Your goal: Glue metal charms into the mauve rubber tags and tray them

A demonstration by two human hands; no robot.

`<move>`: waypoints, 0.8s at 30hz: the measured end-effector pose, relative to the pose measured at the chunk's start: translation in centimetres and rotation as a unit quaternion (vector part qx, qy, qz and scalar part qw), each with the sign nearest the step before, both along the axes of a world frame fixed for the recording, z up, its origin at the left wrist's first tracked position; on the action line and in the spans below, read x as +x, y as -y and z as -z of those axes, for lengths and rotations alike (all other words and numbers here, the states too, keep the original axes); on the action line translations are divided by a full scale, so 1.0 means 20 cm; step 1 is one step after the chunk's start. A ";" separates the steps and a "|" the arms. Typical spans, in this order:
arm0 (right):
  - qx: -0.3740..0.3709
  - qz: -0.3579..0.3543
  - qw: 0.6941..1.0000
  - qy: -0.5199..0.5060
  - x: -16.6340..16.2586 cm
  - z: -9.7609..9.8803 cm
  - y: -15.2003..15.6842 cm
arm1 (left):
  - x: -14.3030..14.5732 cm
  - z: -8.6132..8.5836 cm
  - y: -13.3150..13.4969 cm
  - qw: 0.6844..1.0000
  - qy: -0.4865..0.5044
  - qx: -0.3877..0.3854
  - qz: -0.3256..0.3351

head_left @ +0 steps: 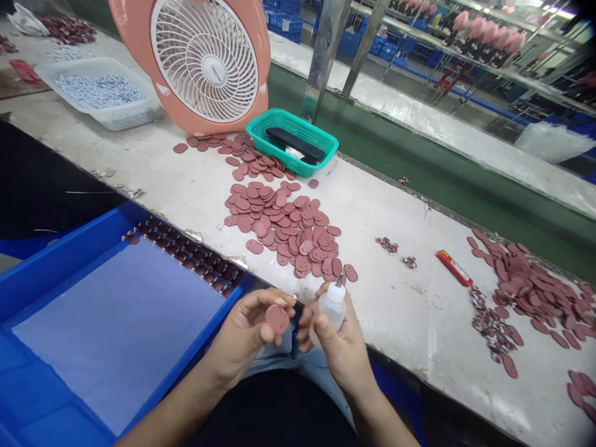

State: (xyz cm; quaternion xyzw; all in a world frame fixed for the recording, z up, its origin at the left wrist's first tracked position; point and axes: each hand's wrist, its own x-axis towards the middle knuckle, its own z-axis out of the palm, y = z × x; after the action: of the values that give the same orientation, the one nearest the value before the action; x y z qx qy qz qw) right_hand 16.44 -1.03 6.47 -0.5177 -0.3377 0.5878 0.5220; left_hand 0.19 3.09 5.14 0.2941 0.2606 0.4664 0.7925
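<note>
My left hand [251, 332] pinches a reddish-brown oval disc [277, 319] with small holes in it, just off the table's front edge. Close to its right, my right hand [333, 338] is wrapped round a white squeeze bottle [333, 304] that stands upright with its metal needle tip pointing up. The tip is apart from the disc. Just beyond both hands lies a loose pile of similar discs [284, 226]. At my left, a blue tray [88, 248] lined with pale paper holds rows of dark discs with metal pieces [186, 254] along its far side.
A peach fan [209, 62] stands at the back beside a green basket [291, 143] with a dark object in it. More discs [535, 285], small metal pieces [488, 323] and a red box [454, 268] lie at the right. A white basin [102, 93] sits at far left.
</note>
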 end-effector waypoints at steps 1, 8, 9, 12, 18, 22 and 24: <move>-0.007 -0.004 0.999 0.052 0.04 -0.01 0.02 | -0.01 0.00 0.00 1.000 -0.002 -0.021 -0.013; 0.042 -0.085 0.931 0.352 0.29 -0.15 0.12 | -0.02 -0.01 -0.03 0.990 -0.001 -0.131 -0.046; 0.059 -0.087 0.925 0.364 0.31 -0.18 0.12 | -0.01 -0.01 -0.03 0.989 0.001 -0.139 -0.045; 0.114 -0.028 0.934 0.339 0.34 -0.23 0.11 | 0.01 -0.01 -0.02 0.987 0.012 -0.151 -0.044; 0.203 0.170 0.963 0.055 0.22 -0.17 0.11 | 0.04 -0.06 0.00 0.989 0.014 -0.150 -0.016; 0.247 0.197 0.935 0.162 0.11 -0.11 0.15 | 0.04 -0.08 0.02 0.991 0.010 -0.130 0.001; 0.264 0.166 0.930 0.196 0.08 -0.10 0.17 | 0.04 -0.09 0.02 0.993 0.005 -0.118 0.005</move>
State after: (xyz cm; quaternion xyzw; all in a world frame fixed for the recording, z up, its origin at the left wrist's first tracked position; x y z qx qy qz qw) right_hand 18.12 -4.43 8.55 -0.5145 -0.4855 0.2697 0.6534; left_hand 1.07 2.62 6.97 0.1975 0.3079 0.4297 0.8256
